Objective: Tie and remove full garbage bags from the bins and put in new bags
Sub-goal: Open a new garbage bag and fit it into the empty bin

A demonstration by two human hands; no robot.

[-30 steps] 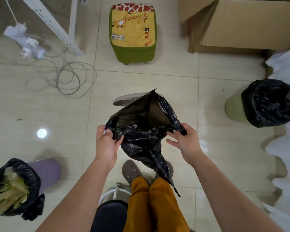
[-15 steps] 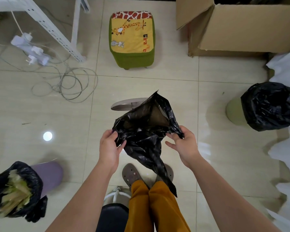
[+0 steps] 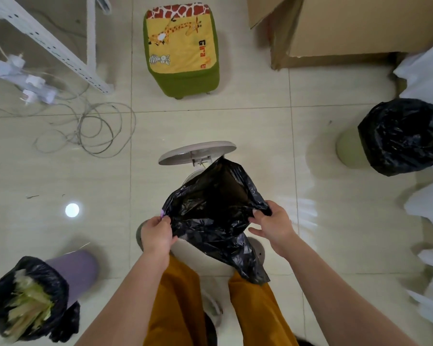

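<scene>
Black garbage bag (image 3: 215, 216), thin, glossy and crinkled, hangs between your hands above the floor, its mouth pulled open toward the far side and its tail trailing down over your right leg. Your left hand (image 3: 158, 236) pinches the left rim with curled fingers, and your right hand (image 3: 273, 227) pinches the right rim. Just beyond it stands a white bin (image 3: 198, 153) with its lid raised.

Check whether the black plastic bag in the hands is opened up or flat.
Opened up: the black plastic bag gapes at its mouth, left hand and right hand pinching opposite edges apart.
</scene>
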